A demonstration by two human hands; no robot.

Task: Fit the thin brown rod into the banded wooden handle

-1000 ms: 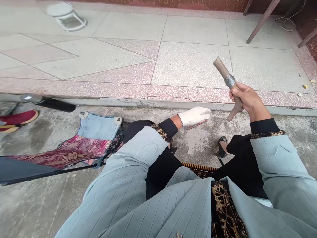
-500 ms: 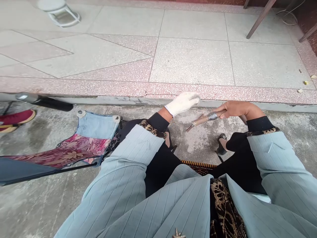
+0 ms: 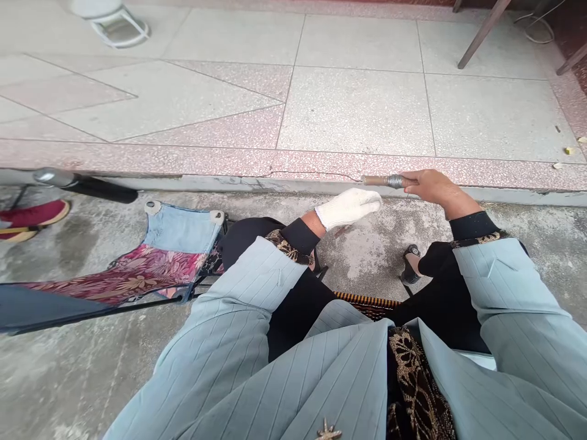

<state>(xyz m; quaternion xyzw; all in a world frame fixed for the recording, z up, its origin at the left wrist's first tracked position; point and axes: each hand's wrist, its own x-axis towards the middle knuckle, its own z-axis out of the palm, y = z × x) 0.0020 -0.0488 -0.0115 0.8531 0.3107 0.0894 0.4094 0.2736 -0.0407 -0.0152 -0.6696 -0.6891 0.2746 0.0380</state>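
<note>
My right hand point(image 3: 433, 186), bare, is closed round one end of a brown stick point(image 3: 373, 180) with silvery wire point(image 3: 394, 181) coiled about it. The stick lies nearly level, its free end pointing left, in front of the step's edge. My left hand point(image 3: 351, 208) wears a white knitted glove point(image 3: 343, 209) and is just below and left of the stick, apart from it. Its fingers are pressed together and point right; what they hold, if anything, is hidden. Beneath the glove shows a small reddish-brown twig-like piece point(image 3: 342, 231); I cannot tell whether it is held.
A tiled step point(image 3: 358, 110) runs across the front. To the left stand a folding chair point(image 3: 183, 229) with denim and floral cloth, a black handle point(image 3: 105, 188) and a red shoe point(image 3: 36, 212). A white stool point(image 3: 121, 27) and wooden legs point(image 3: 483, 33) are farther back.
My right hand has lifted the wire-wound stick up and left, from slanting to nearly level. My gloved left hand has moved slightly down and right.
</note>
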